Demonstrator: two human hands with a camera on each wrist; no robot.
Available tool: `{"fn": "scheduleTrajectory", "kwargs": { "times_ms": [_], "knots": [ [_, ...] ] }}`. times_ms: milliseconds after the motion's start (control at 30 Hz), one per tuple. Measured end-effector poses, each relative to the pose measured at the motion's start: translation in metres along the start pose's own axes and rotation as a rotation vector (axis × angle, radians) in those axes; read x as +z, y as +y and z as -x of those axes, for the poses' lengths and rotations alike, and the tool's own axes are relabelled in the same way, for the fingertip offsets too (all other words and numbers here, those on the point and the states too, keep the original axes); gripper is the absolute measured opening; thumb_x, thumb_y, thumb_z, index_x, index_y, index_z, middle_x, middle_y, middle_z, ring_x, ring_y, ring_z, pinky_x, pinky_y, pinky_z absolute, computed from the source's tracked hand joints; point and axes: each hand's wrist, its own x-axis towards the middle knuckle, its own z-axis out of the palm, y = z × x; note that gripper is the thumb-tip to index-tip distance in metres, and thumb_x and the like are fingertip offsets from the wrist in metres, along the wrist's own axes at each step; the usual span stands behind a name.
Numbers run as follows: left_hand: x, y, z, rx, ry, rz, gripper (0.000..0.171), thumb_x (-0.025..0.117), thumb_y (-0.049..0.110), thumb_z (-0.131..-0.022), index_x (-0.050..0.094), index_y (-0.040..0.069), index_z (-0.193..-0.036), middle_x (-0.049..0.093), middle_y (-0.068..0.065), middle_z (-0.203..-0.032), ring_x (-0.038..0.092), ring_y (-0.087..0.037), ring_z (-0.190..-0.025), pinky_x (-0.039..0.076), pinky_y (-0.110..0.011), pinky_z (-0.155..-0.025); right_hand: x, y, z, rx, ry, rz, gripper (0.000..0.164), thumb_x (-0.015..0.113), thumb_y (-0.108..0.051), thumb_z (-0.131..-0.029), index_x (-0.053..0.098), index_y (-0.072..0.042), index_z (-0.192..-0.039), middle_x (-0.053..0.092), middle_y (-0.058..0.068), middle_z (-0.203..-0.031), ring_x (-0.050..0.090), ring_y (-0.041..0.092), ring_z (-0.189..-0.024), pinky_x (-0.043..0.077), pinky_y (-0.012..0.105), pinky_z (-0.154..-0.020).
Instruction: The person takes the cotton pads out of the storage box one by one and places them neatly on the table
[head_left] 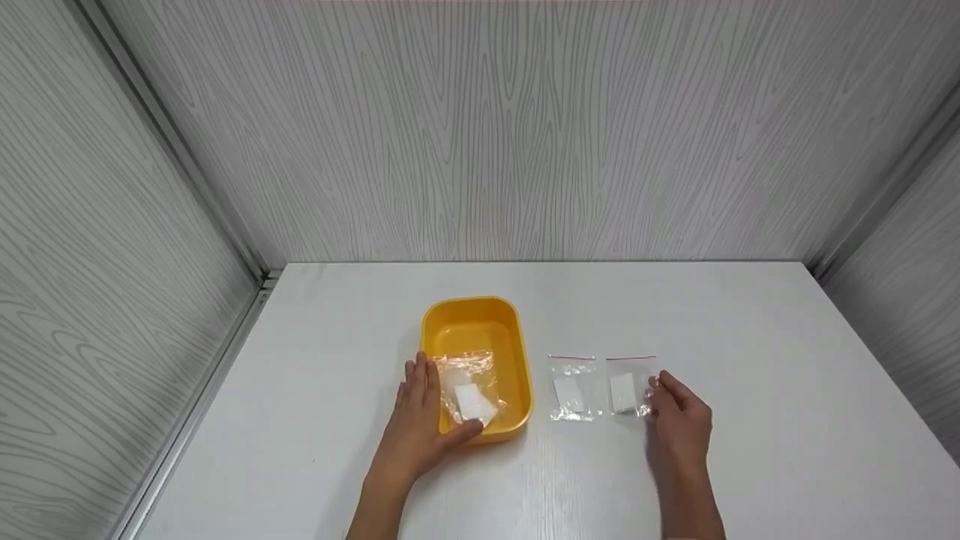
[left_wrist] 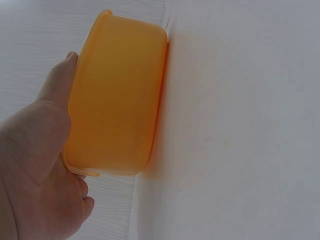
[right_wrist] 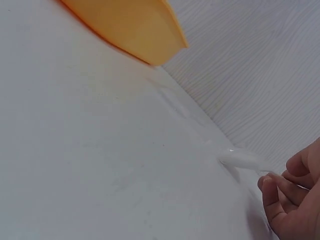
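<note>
A yellow plastic bin stands on the white table, with a clear zip bag holding a white piece lying inside its near part. My left hand rests on the bin's near left corner, fingers fairly straight along the left rim and thumb over the near rim. In the left wrist view the bin's wall shows beside the palm. Right of the bin, my right hand pinches the right edge of a small clear zip bag with a white piece in it. This bag looks slightly raised in the right wrist view.
A similar zip bag with a white piece lies flat between the bin and the pinched bag. The white table meets grey wood-grain panels at the back and sides.
</note>
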Motion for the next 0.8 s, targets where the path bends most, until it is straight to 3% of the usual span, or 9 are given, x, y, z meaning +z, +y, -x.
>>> {"fn": "scheduleTrajectory", "kwargs": {
  "times_ms": [167,267,667,800],
  "knots": [
    [0.0006,-0.0007,-0.0003,0.000,0.003,0.000,0.120,0.063,0.072,-0.082,0.008,-0.001,-0.158,-0.009,-0.013,-0.168,-0.008,-0.032,-0.154,0.007,-0.049,-0.125,0.0016,0.0004,0.0023,-0.032,0.036,0.094,0.048,0.045,-0.030,-0.105,0.048,-0.013,-0.149,0.051,0.003,-0.150,0.044,0.016,-0.141,0.045,0.029,-0.108],
    [0.0009,-0.0010,-0.0002,-0.007,0.001,-0.002,0.120,0.063,0.073,-0.081,0.008,-0.001,-0.158,-0.009,-0.013,-0.168,-0.009,-0.031,-0.154,0.007,-0.049,-0.125,0.0027,0.0006,0.0029,-0.046,0.057,0.121,0.048,0.044,-0.029,-0.105,0.047,-0.013,-0.149,0.052,0.003,-0.149,0.043,0.017,-0.141,0.044,0.035,-0.110],
    [0.0000,0.0000,-0.0007,-0.026,-0.006,-0.001,0.121,0.065,0.072,-0.081,0.007,0.001,-0.159,-0.009,-0.013,-0.168,-0.010,-0.030,-0.154,0.007,-0.048,-0.125,0.0006,-0.0013,0.0043,0.001,0.102,0.014,0.047,0.043,-0.031,-0.104,0.049,-0.017,-0.148,0.053,0.002,-0.147,0.044,0.019,-0.141,0.043,0.036,-0.111],
    [0.0016,-0.0008,-0.0006,-0.023,-0.007,-0.005,0.121,0.064,0.072,-0.081,0.006,0.000,-0.159,-0.010,-0.013,-0.168,-0.010,-0.031,-0.154,0.007,-0.048,-0.125,-0.0004,0.0002,0.0038,0.001,0.120,0.008,0.046,0.044,-0.029,-0.103,0.051,-0.016,-0.147,0.056,0.002,-0.145,0.048,0.018,-0.137,0.046,0.029,-0.107]
  ]
}}
